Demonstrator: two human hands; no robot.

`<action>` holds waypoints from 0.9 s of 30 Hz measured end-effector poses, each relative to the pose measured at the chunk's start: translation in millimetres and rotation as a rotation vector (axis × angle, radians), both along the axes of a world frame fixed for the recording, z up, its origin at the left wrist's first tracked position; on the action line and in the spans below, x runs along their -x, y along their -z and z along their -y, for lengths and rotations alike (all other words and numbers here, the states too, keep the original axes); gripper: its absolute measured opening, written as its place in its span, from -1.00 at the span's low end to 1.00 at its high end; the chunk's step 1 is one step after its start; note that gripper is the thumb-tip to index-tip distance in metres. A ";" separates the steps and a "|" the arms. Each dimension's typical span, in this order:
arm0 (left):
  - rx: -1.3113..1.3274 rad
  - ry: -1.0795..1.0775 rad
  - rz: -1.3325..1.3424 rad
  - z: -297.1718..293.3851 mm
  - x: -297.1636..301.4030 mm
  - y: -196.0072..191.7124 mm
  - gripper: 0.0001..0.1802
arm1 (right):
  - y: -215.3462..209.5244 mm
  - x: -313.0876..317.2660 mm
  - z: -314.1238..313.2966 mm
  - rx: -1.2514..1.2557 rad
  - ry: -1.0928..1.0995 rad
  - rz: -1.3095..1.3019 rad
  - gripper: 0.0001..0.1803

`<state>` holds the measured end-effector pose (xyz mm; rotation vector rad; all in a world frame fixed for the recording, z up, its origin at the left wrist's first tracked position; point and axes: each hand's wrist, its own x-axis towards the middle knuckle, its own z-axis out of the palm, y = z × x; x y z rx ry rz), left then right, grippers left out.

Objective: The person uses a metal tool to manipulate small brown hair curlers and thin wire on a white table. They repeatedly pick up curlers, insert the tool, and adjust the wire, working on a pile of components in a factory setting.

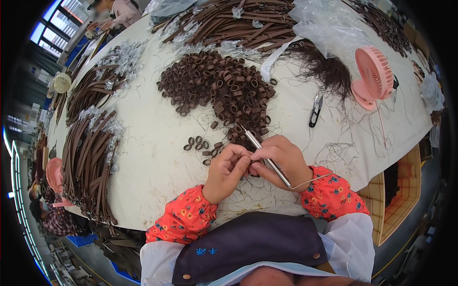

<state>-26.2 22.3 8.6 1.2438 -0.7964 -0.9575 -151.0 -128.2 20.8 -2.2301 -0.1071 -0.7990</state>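
Observation:
My left hand (229,170) is closed, its thumb and fingertips pinching what looks like a small brown strap loop (250,161), mostly hidden by the fingers. Meeting it at the fingertips, my right hand (282,163) grips a slim silver pen-shaped tool (268,159) with a fine pointed tip and a thin cord at its rear end. The tool slants away from me, its tip over the near edge of a big heap of brown strap loops (224,86). Several separate loops (198,140) lie just left of my fingers.
Black thread snips (315,110) and a pink fan (372,76) stand to the right, near loose threads (336,155). Brown straps (88,162) lie in bundles at left, with more straps (234,24) and clear plastic (329,26) at the back. A wooden bin (403,190) is beside the table.

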 end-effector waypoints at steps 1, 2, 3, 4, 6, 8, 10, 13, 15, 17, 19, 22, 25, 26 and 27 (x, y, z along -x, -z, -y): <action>0.011 0.027 -0.043 -0.1 -0.7 1.9 -0.90 | -0.1 0.7 -1.3 0.021 0.004 -0.009 -0.65; 0.010 0.014 -0.027 -0.4 -1.1 3.2 -0.90 | -0.3 0.9 -2.0 0.042 0.008 -0.017 -0.66; 0.010 0.005 -0.013 -0.5 -1.3 4.6 -0.89 | -0.7 0.9 -1.6 -0.023 0.008 -0.029 -0.68; 0.009 -0.005 0.002 -0.5 -1.5 5.1 -0.89 | -1.2 0.5 -1.0 -0.088 0.006 -0.041 -0.71; 0.022 -0.031 -0.011 0.4 -2.8 3.1 -0.91 | -2.5 1.0 -2.6 -0.324 0.006 -0.048 -0.75; 0.032 -0.046 -0.018 1.8 -3.6 1.3 -0.91 | -4.5 3.2 -7.7 -0.667 0.008 -0.039 -0.76; 0.036 -0.059 -0.011 0.8 -4.1 -0.1 -0.90 | -5.8 5.9 -3.0 -0.882 -0.142 -0.042 -0.73; 0.029 -0.077 0.011 0.7 -3.0 0.4 -0.90 | -7.6 11.1 2.8 -1.020 -0.234 -0.105 -0.72; 0.020 -0.074 0.022 0.2 -3.2 0.5 -0.90 | -5.2 11.1 2.9 -1.039 -0.239 -0.124 -0.72; 0.018 -0.073 0.026 0.3 -3.2 0.9 -0.90 | -3.6 9.5 4.0 -0.970 -0.253 -0.107 -0.72; 0.024 -0.076 0.020 0.4 -2.9 1.0 -0.90 | -4.2 8.7 3.6 -0.959 -0.261 -0.111 -0.72; 0.018 -0.077 0.025 0.7 -2.7 -0.3 -0.91 | -5.2 8.9 2.2 -1.007 -0.263 -0.133 -0.72; 0.023 -0.080 0.023 0.3 -2.7 0.9 -0.91 | -4.3 8.4 1.8 -1.009 -0.268 -0.134 -0.73; 0.021 -0.080 0.026 0.0 -2.7 1.1 -0.91 | -3.7 8.1 1.7 -1.014 -0.272 -0.135 -0.73; 0.019 -0.079 0.029 0.1 -2.5 1.2 -0.91 | -3.5 8.3 1.8 -1.020 -0.273 -0.137 -0.73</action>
